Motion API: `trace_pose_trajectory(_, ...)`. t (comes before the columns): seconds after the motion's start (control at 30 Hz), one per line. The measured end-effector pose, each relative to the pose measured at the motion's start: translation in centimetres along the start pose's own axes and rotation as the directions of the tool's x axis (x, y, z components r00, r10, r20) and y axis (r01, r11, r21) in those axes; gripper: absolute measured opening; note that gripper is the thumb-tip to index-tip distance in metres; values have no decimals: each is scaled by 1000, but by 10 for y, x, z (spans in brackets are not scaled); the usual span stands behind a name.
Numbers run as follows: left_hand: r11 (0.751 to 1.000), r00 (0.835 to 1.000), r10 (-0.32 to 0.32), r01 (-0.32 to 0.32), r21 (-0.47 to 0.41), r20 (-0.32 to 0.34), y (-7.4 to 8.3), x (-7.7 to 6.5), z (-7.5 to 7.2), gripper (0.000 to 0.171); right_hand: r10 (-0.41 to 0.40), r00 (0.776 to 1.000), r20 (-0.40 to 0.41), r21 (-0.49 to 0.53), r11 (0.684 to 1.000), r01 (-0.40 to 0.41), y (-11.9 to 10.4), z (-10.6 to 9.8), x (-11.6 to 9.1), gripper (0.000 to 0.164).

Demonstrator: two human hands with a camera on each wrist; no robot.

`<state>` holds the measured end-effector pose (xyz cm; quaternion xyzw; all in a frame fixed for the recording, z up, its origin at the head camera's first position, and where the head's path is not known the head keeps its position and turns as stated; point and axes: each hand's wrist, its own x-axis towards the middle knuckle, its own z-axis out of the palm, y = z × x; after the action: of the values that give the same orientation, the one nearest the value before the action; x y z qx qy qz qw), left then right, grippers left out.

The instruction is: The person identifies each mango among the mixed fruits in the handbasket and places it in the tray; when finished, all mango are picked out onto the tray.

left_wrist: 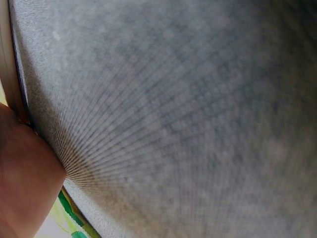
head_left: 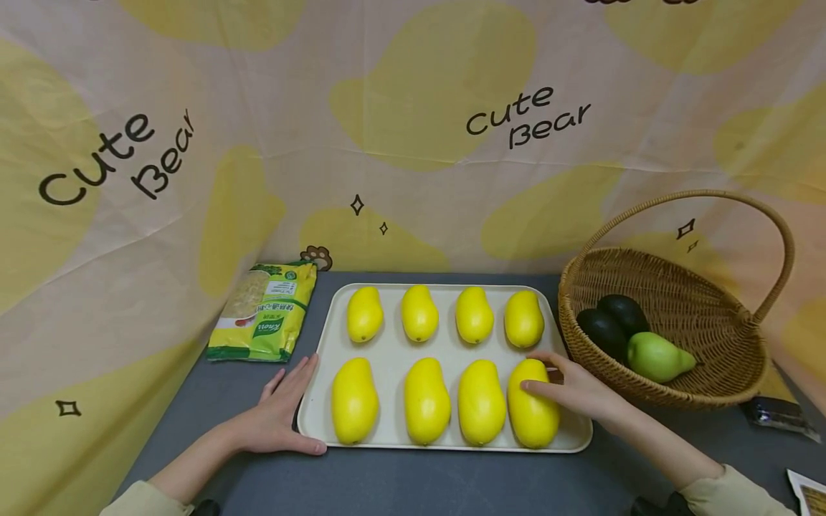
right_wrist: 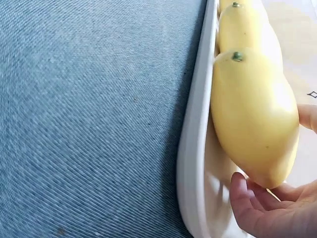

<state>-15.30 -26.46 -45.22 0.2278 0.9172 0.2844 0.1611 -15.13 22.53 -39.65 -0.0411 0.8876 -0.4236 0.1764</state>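
A cream tray (head_left: 390, 401) holds several yellow mangoes in two rows, all lying with their long sides front to back. At the tray's left edge, my left hand (head_left: 284, 416) rests with its fingers and thumb spread, touching the rim. The left wrist view catches only part of that hand (left_wrist: 27, 173) beside the rim. My right hand (head_left: 577, 387) holds the rightmost mango (head_left: 532, 416) of the front row, its thumb and fingers bent about the upper end. In the right wrist view, curled fingers (right_wrist: 247, 203) lie under one end of this mango (right_wrist: 255, 119), which sits on the tray.
A wicker basket (head_left: 716, 322) with a tall handle stands right of the tray, holding a green pear (head_left: 658, 357) and two dark avocados (head_left: 606, 333). Left of the tray lies a yellow-green Knorr packet (head_left: 264, 312). Dark and white packets (head_left: 781, 416) lie at the far right. A patterned cloth hangs behind.
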Motion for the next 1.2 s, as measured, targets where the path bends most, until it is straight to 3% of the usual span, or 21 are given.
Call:
trace_pose_trajectory(0.67,1000,1000,-3,3,-2,3,1,-1,0,127,8,1000,25,72,997,-9,5,6,1,76)
trace_pose_trajectory(1.2,1000,1000,-8,7,12,6,0,-1,-2,128,-32,999,-35,10,999,32,4,6,-4,75)
